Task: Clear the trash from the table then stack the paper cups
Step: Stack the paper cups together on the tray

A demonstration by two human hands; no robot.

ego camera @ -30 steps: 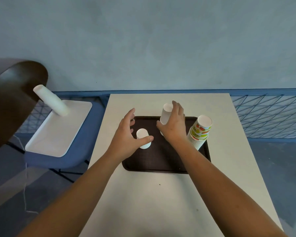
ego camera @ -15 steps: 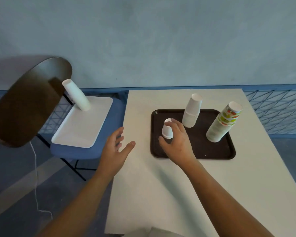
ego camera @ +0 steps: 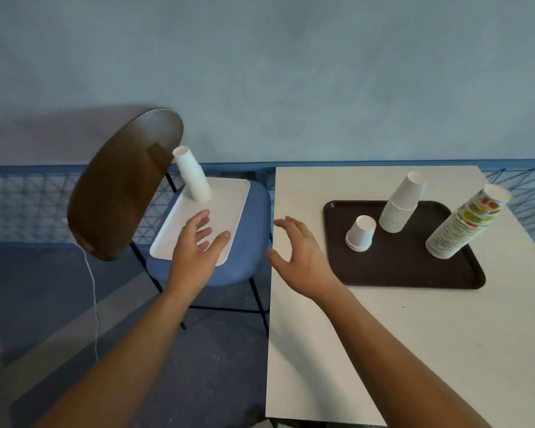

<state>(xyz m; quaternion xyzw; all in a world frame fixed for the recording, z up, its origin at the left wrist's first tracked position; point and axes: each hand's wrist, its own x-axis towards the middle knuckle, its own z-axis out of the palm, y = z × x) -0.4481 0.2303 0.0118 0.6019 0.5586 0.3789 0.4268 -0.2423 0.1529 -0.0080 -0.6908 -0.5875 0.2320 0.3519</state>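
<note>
On the white table lies a dark brown tray. It carries a single upside-down white paper cup, a tall stack of white cups and a stack of colourfully printed cups. Another stack of white cups stands on a white tray on the blue chair seat. My left hand hovers open over the white tray. My right hand is open at the table's left edge, apart from the brown tray.
The chair's dark wooden backrest rises at the left. A thin white cord hangs down beside it. A blue mesh fence and a grey-blue wall run behind. Dark floor lies between chair and table.
My right hand let go of the single white cup and moved left off the brown tray. My left hand moved left over the chair's white tray. The view swung left.
</note>
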